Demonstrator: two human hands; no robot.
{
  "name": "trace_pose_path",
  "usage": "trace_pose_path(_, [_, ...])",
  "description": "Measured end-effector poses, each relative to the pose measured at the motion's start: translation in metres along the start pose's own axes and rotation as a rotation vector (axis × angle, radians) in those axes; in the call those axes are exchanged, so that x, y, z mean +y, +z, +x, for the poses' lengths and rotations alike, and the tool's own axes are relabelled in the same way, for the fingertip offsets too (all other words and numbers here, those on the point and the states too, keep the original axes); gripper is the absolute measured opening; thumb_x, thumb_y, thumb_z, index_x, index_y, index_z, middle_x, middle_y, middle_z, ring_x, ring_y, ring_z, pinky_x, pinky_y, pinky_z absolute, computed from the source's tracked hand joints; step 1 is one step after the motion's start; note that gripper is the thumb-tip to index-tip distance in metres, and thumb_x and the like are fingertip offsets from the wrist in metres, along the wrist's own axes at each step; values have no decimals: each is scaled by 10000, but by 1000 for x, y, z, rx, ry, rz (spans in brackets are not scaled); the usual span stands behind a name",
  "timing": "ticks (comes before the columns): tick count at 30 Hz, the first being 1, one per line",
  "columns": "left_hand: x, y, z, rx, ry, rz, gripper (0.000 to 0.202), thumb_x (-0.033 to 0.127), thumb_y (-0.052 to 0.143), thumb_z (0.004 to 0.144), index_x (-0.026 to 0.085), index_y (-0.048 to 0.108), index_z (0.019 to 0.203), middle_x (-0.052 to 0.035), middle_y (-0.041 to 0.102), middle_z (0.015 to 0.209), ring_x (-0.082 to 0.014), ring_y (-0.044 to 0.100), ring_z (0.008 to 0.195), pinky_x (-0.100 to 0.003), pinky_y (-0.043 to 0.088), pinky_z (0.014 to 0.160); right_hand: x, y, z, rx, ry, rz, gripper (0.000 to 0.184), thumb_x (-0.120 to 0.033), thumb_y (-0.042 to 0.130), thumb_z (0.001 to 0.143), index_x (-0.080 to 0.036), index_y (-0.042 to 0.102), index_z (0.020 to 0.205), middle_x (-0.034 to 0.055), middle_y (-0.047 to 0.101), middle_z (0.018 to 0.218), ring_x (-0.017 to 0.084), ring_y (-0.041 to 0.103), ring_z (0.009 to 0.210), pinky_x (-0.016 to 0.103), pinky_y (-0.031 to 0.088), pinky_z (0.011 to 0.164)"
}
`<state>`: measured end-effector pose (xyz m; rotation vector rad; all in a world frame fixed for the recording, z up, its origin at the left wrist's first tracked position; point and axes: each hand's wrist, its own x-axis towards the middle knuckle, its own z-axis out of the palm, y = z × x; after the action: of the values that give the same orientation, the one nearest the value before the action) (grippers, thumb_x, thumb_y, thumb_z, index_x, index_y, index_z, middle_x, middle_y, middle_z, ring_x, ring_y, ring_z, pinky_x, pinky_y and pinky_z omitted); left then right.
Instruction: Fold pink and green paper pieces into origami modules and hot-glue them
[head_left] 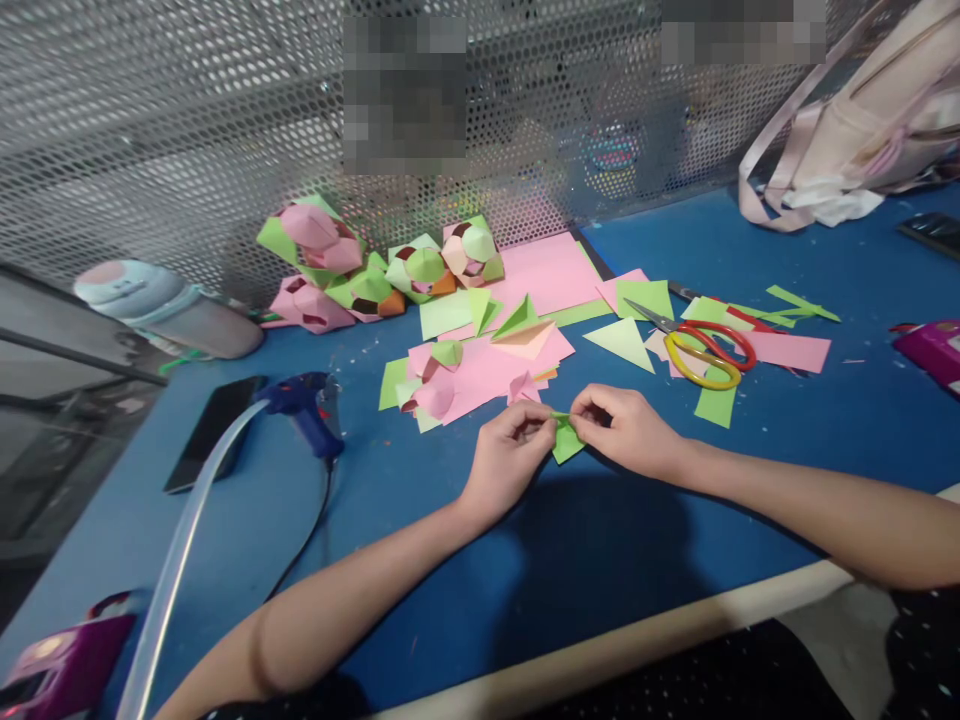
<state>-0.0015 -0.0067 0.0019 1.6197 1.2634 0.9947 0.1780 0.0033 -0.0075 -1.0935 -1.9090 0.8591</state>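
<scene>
Between my two hands is a small piece of green paper (pixel 568 445), pinched along its top edge above the blue table. My left hand (pixel 511 450) closes thumb and fingers on its left corner. At its right corner, my right hand (pixel 628 430) grips with thumb and forefinger. Just beyond the hands lies a stack of pink paper (pixel 480 378) with folded green and pink pieces on it. Scissors (pixel 705 355) with red and yellow handles rest to the right of the stack, on paper scraps.
Several folded paper shapes (pixel 365 288) stand along the perforated metal screen (pixel 525 110). On the left are a blue glue gun (pixel 307 405) with a glue stick (pixel 191 520), a dark phone (pixel 214 435) and a bottle (pixel 169 308). A pale bag (pixel 847 140) sits at the back right.
</scene>
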Motion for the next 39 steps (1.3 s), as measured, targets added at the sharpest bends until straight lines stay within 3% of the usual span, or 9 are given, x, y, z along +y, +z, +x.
trace_pose_path(7, [-3, -1, 1, -6, -16, -14, 138, 269, 602, 818, 154, 644, 755, -19, 643, 752, -128, 568, 706, -226, 446, 661, 1, -1, 1, 10, -1, 11, 87, -140, 548, 810, -174, 550, 729, -32, 544, 673, 85, 490, 607, 207, 391, 576])
trace_pose_path(13, [-1, -1, -1, -33, -110, -118, 240, 327, 582, 836, 160, 680, 976, -44, 689, 873, -160, 621, 776, -259, 500, 721, 3, -2, 3, 19, 54, 50, 77, -179, 548, 817, -171, 561, 742, -33, 553, 660, 85, 494, 601, 202, 396, 564])
trace_pose_path(18, [-3, -3, 0, -29, -69, -35, 220, 315, 565, 849, 157, 705, 913, -36, 680, 798, -147, 601, 722, -240, 482, 668, 4, -1, 3, 18, 12, 35, 76, -149, 540, 802, -172, 555, 732, -30, 550, 662, 89, 489, 598, 209, 395, 563])
trace_pose_path(26, [-3, -3, 0, -12, -4, -83, 139, 216, 589, 812, 147, 677, 731, -70, 698, 910, -165, 633, 834, -261, 490, 751, 3, 0, 1, -16, -50, 18, 88, -120, 542, 802, -168, 547, 729, -30, 526, 664, 84, 480, 592, 205, 385, 557])
trace_pose_path(30, [-1, -1, 0, -26, -13, -106, 118, 198, 602, 790, 143, 678, 718, -62, 696, 849, -158, 625, 800, -253, 490, 726, 1, 0, 0, -28, -105, 14, 65, -146, 538, 837, -169, 596, 819, -9, 537, 724, 97, 498, 642, 221, 398, 596])
trace_pose_path(34, [-1, 0, -1, -43, -85, -86, 141, 250, 599, 806, 149, 698, 807, -28, 671, 743, -135, 597, 705, -235, 485, 667, 0, -1, 0, -14, -130, 18, 98, -168, 526, 866, -171, 604, 807, -3, 536, 722, 104, 490, 651, 234, 389, 601])
trace_pose_path(39, [-4, 2, -1, -70, -199, -305, 189, 335, 599, 822, 158, 668, 823, -14, 648, 762, -124, 591, 699, -240, 507, 676, 0, 0, 0, 26, -88, 31, 96, -141, 526, 847, -171, 575, 770, -11, 542, 716, 99, 490, 644, 230, 396, 609])
